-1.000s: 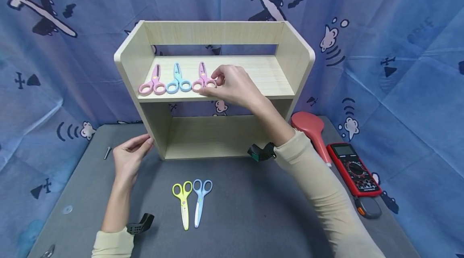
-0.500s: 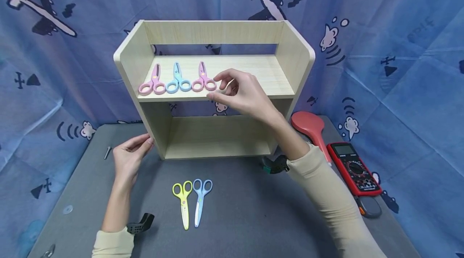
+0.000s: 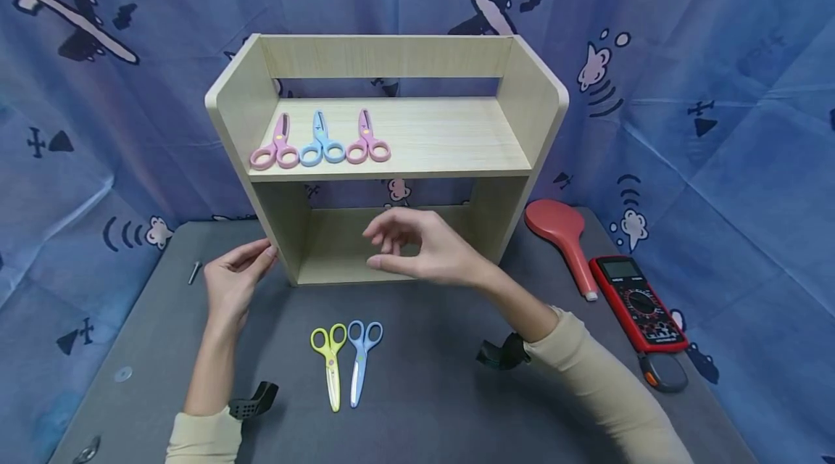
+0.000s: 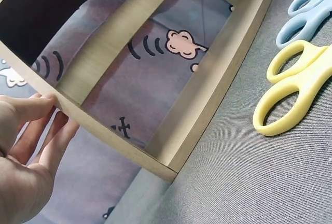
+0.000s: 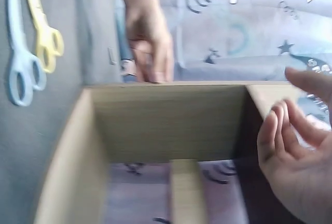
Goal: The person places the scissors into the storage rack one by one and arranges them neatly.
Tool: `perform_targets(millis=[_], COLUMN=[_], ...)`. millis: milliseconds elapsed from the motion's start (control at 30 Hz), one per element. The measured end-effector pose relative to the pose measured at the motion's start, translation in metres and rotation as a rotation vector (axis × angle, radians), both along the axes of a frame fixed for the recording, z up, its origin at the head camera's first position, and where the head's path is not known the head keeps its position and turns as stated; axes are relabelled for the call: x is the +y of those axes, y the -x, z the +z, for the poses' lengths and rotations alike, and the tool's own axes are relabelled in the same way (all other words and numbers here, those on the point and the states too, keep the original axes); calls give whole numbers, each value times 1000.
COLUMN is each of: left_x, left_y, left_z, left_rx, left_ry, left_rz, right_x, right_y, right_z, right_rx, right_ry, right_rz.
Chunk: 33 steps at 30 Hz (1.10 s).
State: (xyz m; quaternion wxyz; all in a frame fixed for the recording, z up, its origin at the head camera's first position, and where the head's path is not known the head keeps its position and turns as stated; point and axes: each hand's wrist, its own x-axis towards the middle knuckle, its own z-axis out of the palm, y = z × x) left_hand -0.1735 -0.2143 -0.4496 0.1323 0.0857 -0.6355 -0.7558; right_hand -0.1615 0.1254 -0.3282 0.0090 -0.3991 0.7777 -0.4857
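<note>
My left hand (image 3: 230,283) touches the outer left side of a small pale wooden shelf (image 3: 391,174) with its fingertips; the thumb lies at the panel's front edge in the left wrist view. My right hand (image 3: 430,246), with nothing in its loosely bent fingers, is in front of the lower compartment. On the upper board lie pink scissors (image 3: 275,145) at the left, light blue scissors (image 3: 322,141) beside them, and another pair of pink scissors (image 3: 367,139). Yellow scissors (image 3: 330,362) and blue scissors (image 3: 361,362) lie side by side on the grey table before the shelf, handles towards it.
Right of the shelf lie a red paddle-shaped thing with a handle (image 3: 564,232) and a red multimeter (image 3: 638,304). A bolt (image 3: 194,272), a washer (image 3: 122,374) and a small metal piece (image 3: 88,451) are along the left. A patterned blue curtain (image 3: 717,123) surrounds the table.
My right hand has left the third pair of scissors on the upper board and moved down in front of the lower compartment. The left hand has stayed at the shelf's side.
</note>
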Motion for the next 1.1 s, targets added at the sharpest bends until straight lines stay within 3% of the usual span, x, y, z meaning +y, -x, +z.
perform_targets(millis=[167, 300, 433, 567, 767, 1100], left_x=[0, 1, 1, 1, 0, 1], left_y=[0, 0, 0, 1, 2, 1], left_z=[0, 0, 0, -1, -1, 1], left_rx=[3, 10, 13, 16, 16, 6], left_ry=[10, 5, -12, -11, -23, -31], left_rz=[1, 3, 2, 4, 9, 3], right_x=[-6, -14, -22, -27, -29, -30], right_y=[3, 8, 10, 12, 15, 17], right_z=[-41, -80, -121, -149, -165, -163], right_rx=[-156, -266, -307, -262, -189, -192], right_ry=[-51, -139, -240, -316, -405, -488], right_rz=[187, 285, 336, 326, 292, 289])
